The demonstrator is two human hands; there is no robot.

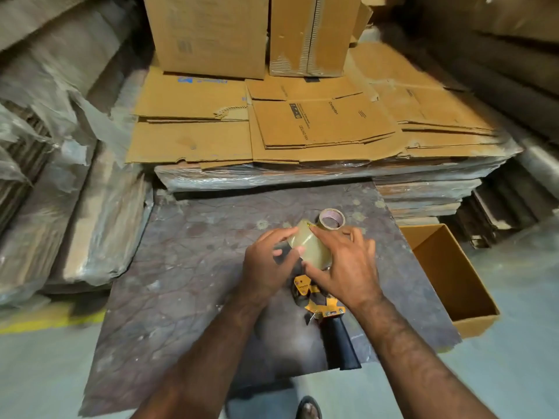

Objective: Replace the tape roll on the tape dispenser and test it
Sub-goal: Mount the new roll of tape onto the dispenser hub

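Observation:
A yellow tape dispenser (314, 300) with a black handle (340, 343) lies on a dark marbled slab (187, 267). Both hands hold a clear brownish tape roll (308, 244) just above the dispenser's far end. My left hand (266, 264) grips the roll's left side with fingertips on its rim. My right hand (344, 264) covers its right side, thumb on the near edge. A second tape roll (331, 219), with a pale core, stands on the slab just beyond the hands. The dispenser's spool is hidden under the hands.
An open cardboard box (453, 276) sits right of the slab. Flattened cartons (272, 131) on plastic-wrapped stacks lie beyond it, with upright boxes (211, 34) behind. Wrapped bundles (75, 207) line the left. A sandalled foot (308, 409) shows at the bottom edge.

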